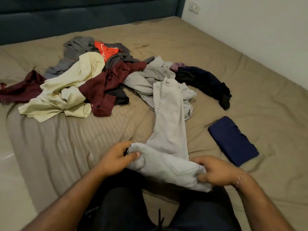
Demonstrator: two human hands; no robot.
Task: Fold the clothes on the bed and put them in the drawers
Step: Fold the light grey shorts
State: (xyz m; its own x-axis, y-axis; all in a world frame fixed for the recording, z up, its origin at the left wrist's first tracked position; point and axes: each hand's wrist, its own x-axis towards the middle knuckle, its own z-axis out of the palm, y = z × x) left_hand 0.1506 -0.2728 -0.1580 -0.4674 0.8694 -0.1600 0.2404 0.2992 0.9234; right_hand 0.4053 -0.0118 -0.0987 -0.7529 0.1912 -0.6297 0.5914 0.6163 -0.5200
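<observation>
Light grey jeans (168, 130) stretch from the clothes pile toward me across the tan bed (216, 52). My left hand (115, 157) pinches one corner of their near end, thumb on top. My right hand (215, 170) grips the other corner, fingers curled round the fabric. A folded navy garment (233, 140) lies flat to the right of the jeans. Behind them sits a loose pile: a cream garment (66, 90), a maroon shirt (110, 87), grey clothes with an orange piece (106, 50), another light grey garment (150, 75) and a dark navy one (205, 82).
A dark blue padded headboard (83, 15) runs along the back. A white wall (258, 34) with a socket (194, 7) borders the bed's right side. My dark-trousered legs (158, 205) are at the bed's near edge. No drawers show.
</observation>
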